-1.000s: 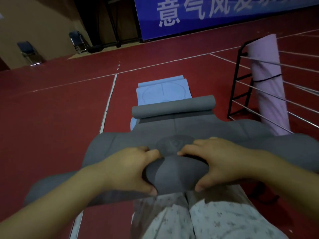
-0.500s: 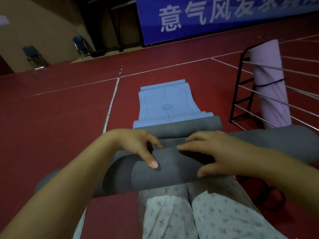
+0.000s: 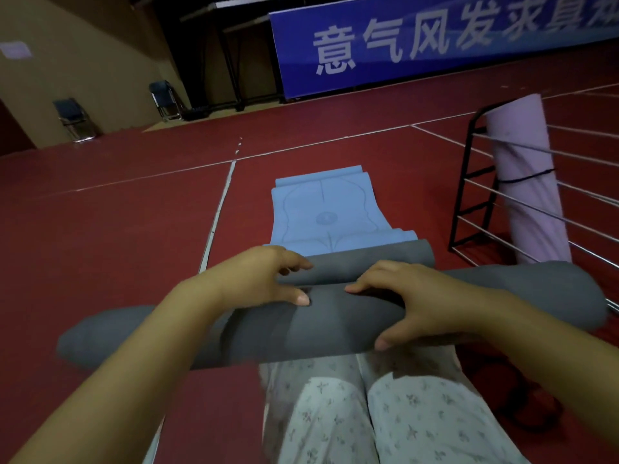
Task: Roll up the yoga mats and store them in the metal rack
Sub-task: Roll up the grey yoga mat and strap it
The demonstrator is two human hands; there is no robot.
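Observation:
A grey yoga mat (image 3: 321,326) lies across my knees as a thick roll, its curled far end (image 3: 375,259) touching the roll. My left hand (image 3: 258,279) rests on top of the roll with fingers bent over its far side. My right hand (image 3: 415,299) grips the roll, thumb on the near side. Beyond it a blue yoga mat (image 3: 321,212) lies flat on the red floor. At the right stands the black metal rack (image 3: 469,195) with a pink rolled mat (image 3: 526,182) upright inside it.
My legs in patterned trousers (image 3: 385,413) are under the roll. A black strap (image 3: 522,403) lies on the floor at the right. White court lines (image 3: 217,212) cross the floor. Folding chairs (image 3: 73,118) and a blue banner (image 3: 435,41) stand along the far wall.
The grey mat has gone from mostly flat to nearly fully rolled. Both hands have pushed the roll forward until it meets the curled far end, uncovering more of the blue mat.

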